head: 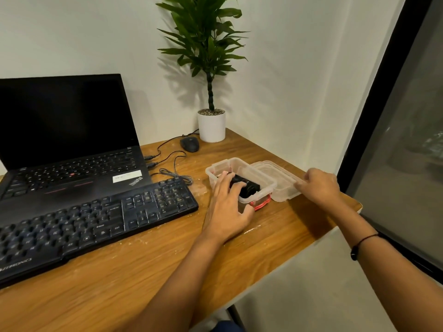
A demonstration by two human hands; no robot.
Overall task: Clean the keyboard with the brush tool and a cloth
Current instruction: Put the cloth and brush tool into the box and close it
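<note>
The tools are being fetched — the left hand point(227, 200) grips a black item point(247, 186) in the open box point(261, 179), the right hand point(318, 185) pinches the lid point(275, 173) at 3 o'clock — next, lift it out toward the keyboard point(96, 219).

Left hand point(229, 207) covering much of the black item point(249, 188) inside the clear box point(260, 174); no telling what it is. Keyboard point(96, 219) cut off at the left edge, laptop point(67, 144) too. Sticker text on the laptop too small to read. Right hand's point(320, 185) fingertips tucked behind the lid point(275, 172).
</note>
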